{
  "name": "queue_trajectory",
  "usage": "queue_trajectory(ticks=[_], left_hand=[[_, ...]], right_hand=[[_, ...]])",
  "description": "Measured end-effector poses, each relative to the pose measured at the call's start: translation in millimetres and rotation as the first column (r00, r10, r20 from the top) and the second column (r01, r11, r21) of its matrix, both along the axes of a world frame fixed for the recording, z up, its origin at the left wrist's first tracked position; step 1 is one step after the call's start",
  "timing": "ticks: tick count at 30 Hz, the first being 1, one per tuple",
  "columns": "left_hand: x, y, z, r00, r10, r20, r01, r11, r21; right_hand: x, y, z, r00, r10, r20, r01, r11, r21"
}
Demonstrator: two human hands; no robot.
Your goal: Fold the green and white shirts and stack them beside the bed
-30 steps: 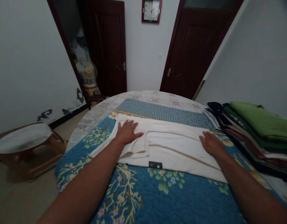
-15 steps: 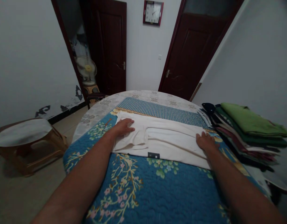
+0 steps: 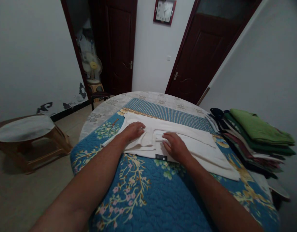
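Observation:
A white garment [image 3: 201,146] lies folded lengthwise across a blue floral quilted cloth [image 3: 172,199], with a small black label near its front edge. My left hand [image 3: 134,131] rests on the garment's left part, fingers apart and pointing right. Near the garment's middle, my right hand [image 3: 173,145] touches the fabric with its fingers spread, just right of the gathered folds. Neither hand shows fabric gripped between its fingers. The garment's right end lies flat with its edge uncovered.
A stack of folded clothes [image 3: 257,138], green on top, stands on the table's right side. The round table [image 3: 92,119] has a patterned pale cover. On the floor at left is a stool [image 3: 24,129]; a fan [image 3: 92,66] stands farther back.
My right hand has moved left from the garment's right end to its middle. My left hand has shifted slightly right. A strip of white fabric now shows left of my left forearm.

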State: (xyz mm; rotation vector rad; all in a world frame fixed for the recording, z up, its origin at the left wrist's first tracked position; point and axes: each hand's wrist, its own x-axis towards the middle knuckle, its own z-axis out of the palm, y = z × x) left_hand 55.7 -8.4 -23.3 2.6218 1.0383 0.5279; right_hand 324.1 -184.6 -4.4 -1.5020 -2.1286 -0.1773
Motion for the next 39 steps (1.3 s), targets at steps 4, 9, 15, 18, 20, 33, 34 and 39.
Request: queue_trajectory(ticks=[4,9,15,18,20,33,34,39], left_hand=[[-2,2,-2.5,1.0,-0.002,-0.009,0.002,0.999,0.037],[-2,2,1.0,0.999,-0.023,-0.035,0.024,0.999,0.029],[-2,-1,3.6,0.999,-0.014,-0.047,0.015,1.0,0.022],[-3,-1,6.1,0.993,-0.026,-0.115,0.026,1.0,0.003],[-5,-2,8.9,0.986,-0.039,-0.161,0.038,0.999,-0.008],[-5,-10,17.8,0.96,-0.047,-0.277,0.03,0.998,-0.063],[-6,-11,18.0,0.96,-0.046,-0.275,0.031,0.998,-0.06],[-8,-9,15.3,0.967,-0.063,-0.247,0.054,0.998,-0.043]], right_hand=[[-61,10,-1.1,0.99,0.055,0.128,-0.042,0.993,-0.107],[-72,15,-5.5,0.977,-0.072,0.203,0.088,0.994,-0.07],[-52,2,-8.1,0.965,-0.115,0.237,0.129,0.991,-0.041],[-53,-1,-8.9,0.96,-0.113,0.257,0.134,0.989,-0.065],[-56,-2,-8.0,0.967,-0.096,0.237,0.115,0.991,-0.069],[-55,1,-17.8,0.995,0.096,-0.025,-0.097,0.995,-0.037],[-56,2,-19.6,0.995,0.098,-0.005,-0.099,0.993,-0.059],[-54,1,-19.0,0.994,0.112,0.011,-0.111,0.993,-0.04]])
